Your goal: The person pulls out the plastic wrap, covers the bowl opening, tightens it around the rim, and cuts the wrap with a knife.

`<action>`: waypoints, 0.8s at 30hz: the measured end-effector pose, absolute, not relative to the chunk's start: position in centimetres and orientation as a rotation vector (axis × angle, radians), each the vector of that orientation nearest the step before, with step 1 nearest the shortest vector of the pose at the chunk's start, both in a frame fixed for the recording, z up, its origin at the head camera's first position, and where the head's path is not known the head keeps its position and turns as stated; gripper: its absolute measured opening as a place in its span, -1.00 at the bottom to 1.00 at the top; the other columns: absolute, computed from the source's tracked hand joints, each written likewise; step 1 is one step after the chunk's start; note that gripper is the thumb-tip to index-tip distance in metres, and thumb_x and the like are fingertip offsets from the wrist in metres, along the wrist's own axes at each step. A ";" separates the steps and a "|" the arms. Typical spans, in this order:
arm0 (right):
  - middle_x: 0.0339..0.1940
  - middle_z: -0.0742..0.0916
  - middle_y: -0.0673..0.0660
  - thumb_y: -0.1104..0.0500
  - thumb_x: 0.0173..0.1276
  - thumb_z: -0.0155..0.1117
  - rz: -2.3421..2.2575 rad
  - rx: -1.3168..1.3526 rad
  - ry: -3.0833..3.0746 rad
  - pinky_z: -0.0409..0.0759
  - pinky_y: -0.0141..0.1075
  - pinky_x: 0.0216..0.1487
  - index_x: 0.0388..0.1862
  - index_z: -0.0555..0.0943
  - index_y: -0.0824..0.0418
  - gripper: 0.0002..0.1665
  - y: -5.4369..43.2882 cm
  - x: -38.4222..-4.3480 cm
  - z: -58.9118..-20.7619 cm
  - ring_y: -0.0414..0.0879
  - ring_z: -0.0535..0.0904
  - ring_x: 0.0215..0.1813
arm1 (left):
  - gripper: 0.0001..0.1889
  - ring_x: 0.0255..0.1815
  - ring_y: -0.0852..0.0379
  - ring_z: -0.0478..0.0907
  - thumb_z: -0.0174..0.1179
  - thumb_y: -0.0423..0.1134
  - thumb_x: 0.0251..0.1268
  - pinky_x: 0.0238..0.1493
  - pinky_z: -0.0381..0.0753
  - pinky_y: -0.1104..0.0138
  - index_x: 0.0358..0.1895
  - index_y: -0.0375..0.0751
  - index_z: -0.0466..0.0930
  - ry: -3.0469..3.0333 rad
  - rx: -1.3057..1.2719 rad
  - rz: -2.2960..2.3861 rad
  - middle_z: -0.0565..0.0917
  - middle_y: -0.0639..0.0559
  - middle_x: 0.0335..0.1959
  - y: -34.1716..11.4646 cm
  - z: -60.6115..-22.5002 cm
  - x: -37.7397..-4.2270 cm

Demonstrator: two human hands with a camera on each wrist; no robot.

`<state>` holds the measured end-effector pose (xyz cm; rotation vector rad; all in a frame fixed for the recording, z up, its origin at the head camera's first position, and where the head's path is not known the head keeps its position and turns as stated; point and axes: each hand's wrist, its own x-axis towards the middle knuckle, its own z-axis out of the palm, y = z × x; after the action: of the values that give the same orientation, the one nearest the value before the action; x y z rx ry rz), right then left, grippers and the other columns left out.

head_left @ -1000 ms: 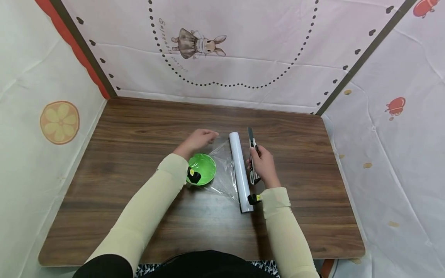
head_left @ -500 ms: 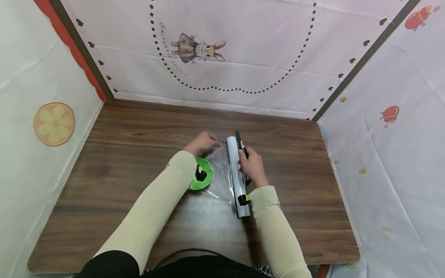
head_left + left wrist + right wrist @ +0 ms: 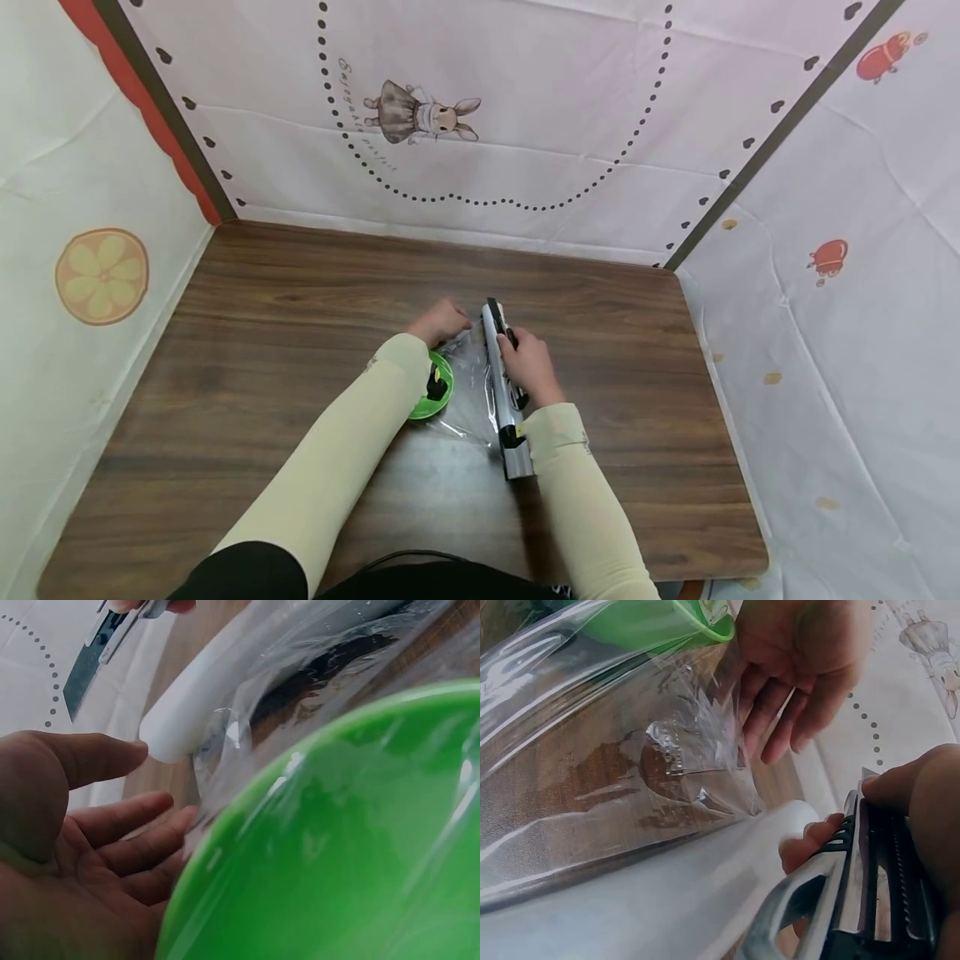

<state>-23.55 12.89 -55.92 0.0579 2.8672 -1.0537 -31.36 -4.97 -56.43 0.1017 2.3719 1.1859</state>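
My right hand [image 3: 528, 365] grips a utility knife [image 3: 870, 892] with black and silver parts. Its blade [image 3: 90, 667] is out and points away from me, over the far end of a white roll of plastic wrap [image 3: 516, 454]. Clear film [image 3: 592, 772] runs left from the roll and covers a green bowl [image 3: 337, 832]. Beside the bowl, my left hand [image 3: 441, 322] has its thumb spread away from loosely bent fingers [image 3: 142, 847], which lie at the film's far edge. My left sleeve hides part of the bowl in the head view.
The brown wooden table [image 3: 285, 467] bears everything. A printed white sheet [image 3: 525, 108] hangs behind it, with similar sheets [image 3: 840, 350] at both sides. Both forearms wear pale yellow sleeves [image 3: 333, 454]; black cameras [image 3: 512, 437] sit at the wrists.
My right hand has brought the utility knife left, from beside the roll to over it. My left hand has shifted slightly nearer to me, along the film's far edge.
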 end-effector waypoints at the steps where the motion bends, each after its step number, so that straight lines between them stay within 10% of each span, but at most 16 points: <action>1: -0.34 0.70 0.19 -0.09 0.48 0.03 -1.028 0.045 2.881 0.56 -0.13 -0.26 -0.20 0.59 0.15 -0.64 12.8 -23.6 -56.0 0.05 0.59 -0.32 | -0.71 -0.19 0.03 0.56 0.16 -0.30 0.25 -0.12 0.57 0.28 -0.05 -0.44 0.64 2.366 0.102 1.197 0.68 -0.18 -0.12 -4.9 -56.6 -31.4; 4: -0.34 0.70 0.21 -0.06 0.48 0.05 -0.973 -0.002 2.912 0.56 -0.10 -0.24 -0.25 0.59 0.18 -0.65 12.7 -23.7 -56.2 0.09 0.59 -0.30 | -0.68 -0.01 -0.03 0.56 0.16 -0.30 0.24 0.07 0.56 0.23 0.00 -0.41 0.64 2.376 0.115 1.190 0.65 -0.23 0.07 -4.6 -57.1 -31.6; 12: -0.47 0.65 0.16 -0.07 0.50 -0.01 -0.834 0.034 2.854 0.48 -0.17 -0.42 -0.35 0.53 0.16 -0.63 11.8 -24.4 -56.1 0.04 0.53 -0.46 | -0.60 -0.74 0.20 0.14 0.08 -0.34 0.21 -0.63 0.18 0.38 -0.78 -0.09 0.23 2.420 0.180 1.087 0.18 0.16 -0.81 -4.6 -58.1 -32.5; 24: -0.27 0.73 0.25 -0.08 0.51 -0.07 -0.397 0.067 2.808 0.59 -0.04 -0.33 -0.30 0.61 0.24 -0.53 10.1 -26.2 -55.0 0.11 0.64 -0.33 | -0.59 -0.72 0.15 0.01 -0.07 -0.36 0.19 -0.60 0.09 0.33 -0.81 -0.05 0.11 2.619 0.164 1.003 0.04 0.16 -0.82 -3.9 -59.1 -32.2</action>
<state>-26.24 10.05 -55.00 0.0667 2.8081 -0.3971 -32.16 -3.93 -59.08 0.1642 2.6189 1.0028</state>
